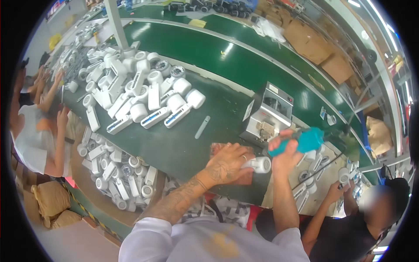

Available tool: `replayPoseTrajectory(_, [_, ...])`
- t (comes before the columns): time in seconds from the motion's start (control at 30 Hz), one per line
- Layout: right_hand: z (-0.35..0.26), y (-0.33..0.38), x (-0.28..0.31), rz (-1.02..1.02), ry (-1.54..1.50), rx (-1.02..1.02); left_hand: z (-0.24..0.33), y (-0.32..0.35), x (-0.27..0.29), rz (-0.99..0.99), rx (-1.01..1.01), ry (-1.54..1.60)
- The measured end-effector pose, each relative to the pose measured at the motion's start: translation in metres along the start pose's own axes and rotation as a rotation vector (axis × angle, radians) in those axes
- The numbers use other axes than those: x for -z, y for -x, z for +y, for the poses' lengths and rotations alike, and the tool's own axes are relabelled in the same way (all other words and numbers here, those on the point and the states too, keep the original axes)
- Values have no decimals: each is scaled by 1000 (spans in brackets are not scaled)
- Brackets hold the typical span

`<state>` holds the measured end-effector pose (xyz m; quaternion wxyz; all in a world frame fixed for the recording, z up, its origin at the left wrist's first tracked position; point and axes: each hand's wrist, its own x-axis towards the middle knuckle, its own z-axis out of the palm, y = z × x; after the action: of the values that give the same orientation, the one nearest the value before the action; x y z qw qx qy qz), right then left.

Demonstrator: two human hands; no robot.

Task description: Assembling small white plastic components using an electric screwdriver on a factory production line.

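Note:
My left hand [229, 163] presses down on a white handheld appliance [262, 165] and closes around its handle. The round head of the appliance sticks out to the right of my fingers, and most of its handle is hidden. Beneath it lies a reddish-brown pad [218, 149]. My right hand [286, 153] is wrapped round a teal electric screwdriver [307, 142], held just above and to the right of the appliance. The screwdriver's tip is too blurred to make out. Close beyond it stands a metal screw feeder [270, 113].
Many similar white appliances [148, 87] are heaped on the green bench at the left, several with open handles. More fill a cardboard box [161, 179] below. A grey handle cover [202, 127] lies mid-bench. Co-workers sit at the right [349, 231] and left [32, 135].

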<state>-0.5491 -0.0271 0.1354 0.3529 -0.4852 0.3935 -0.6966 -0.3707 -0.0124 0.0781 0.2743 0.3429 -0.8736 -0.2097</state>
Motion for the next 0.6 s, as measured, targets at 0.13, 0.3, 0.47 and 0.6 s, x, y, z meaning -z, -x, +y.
replayPoseTrajectory(0.13, [-11,9,3,-18,26,21,0,1,-2,46,-8,-29])
replayPoseTrajectory(0.3, [1,10,14,23,-22,-61,-4,-10,2,65,-11,13])
replayPoseTrajectory(0.47, [-9,5,-4,-47,108,8,-10,-12,5,162,-55,24])
replayPoseTrajectory(0.6, [1,8,0,-60,-34,13,-7,-11,-1,72,8,58])
